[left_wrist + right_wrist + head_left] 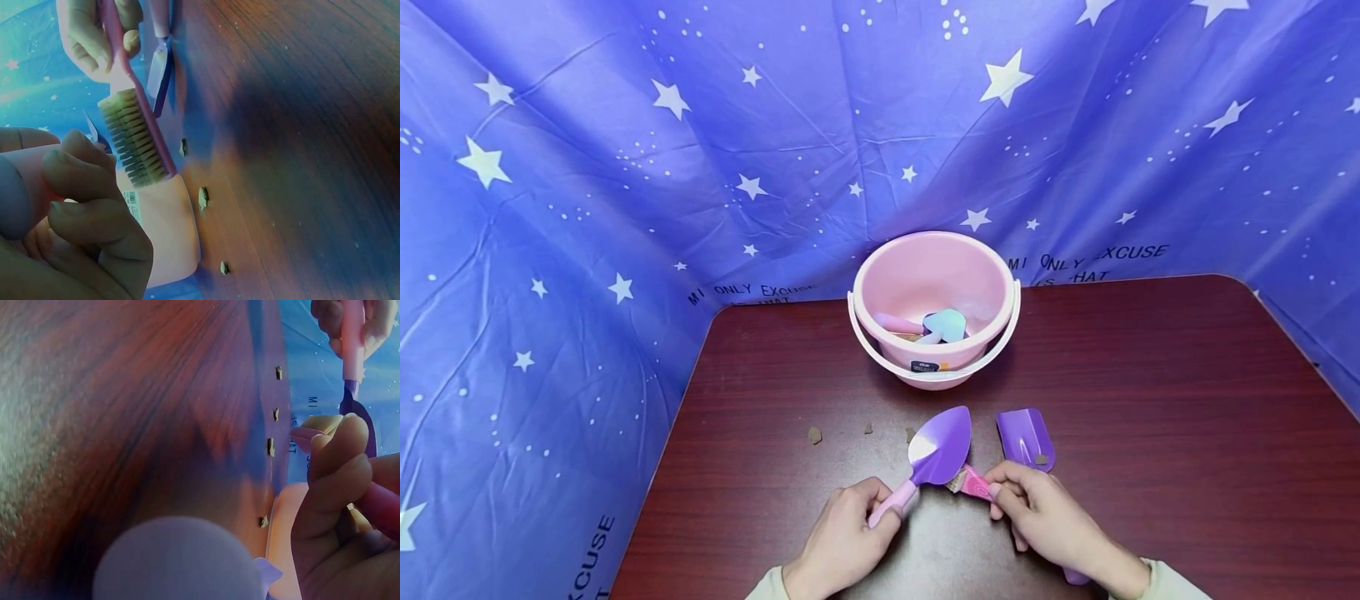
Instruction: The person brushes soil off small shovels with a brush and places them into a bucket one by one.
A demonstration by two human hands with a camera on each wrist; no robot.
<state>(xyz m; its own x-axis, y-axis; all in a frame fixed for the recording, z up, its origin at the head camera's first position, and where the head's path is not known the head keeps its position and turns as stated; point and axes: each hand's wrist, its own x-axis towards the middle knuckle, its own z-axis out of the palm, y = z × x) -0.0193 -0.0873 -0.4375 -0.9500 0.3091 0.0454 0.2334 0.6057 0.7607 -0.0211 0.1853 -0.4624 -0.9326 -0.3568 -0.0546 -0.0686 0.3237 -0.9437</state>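
Observation:
My left hand (847,527) grips the pink handle of a small trowel (942,446), its purple pointed blade raised over the table. In my right hand (1048,515) a pink brush (977,483) is held by its handle, bristle end close beside the trowel blade. Rows of tan bristles show on the brush (136,137) in the left wrist view. Under my right hand and forearm lies a purple flat shovel (1024,435), a brown fragment (1041,459) overlapping its blade. Its rounded lavender handle end (178,562) fills the bottom of the right wrist view.
A pink bucket (934,258) with a white handle stands at the back of the dark red table (1165,417), holding a light blue scoop (946,325) and a pink-handled tool (898,323). Several brown fragments (815,435) lie before it. A starry blue cloth (820,125) hangs behind.

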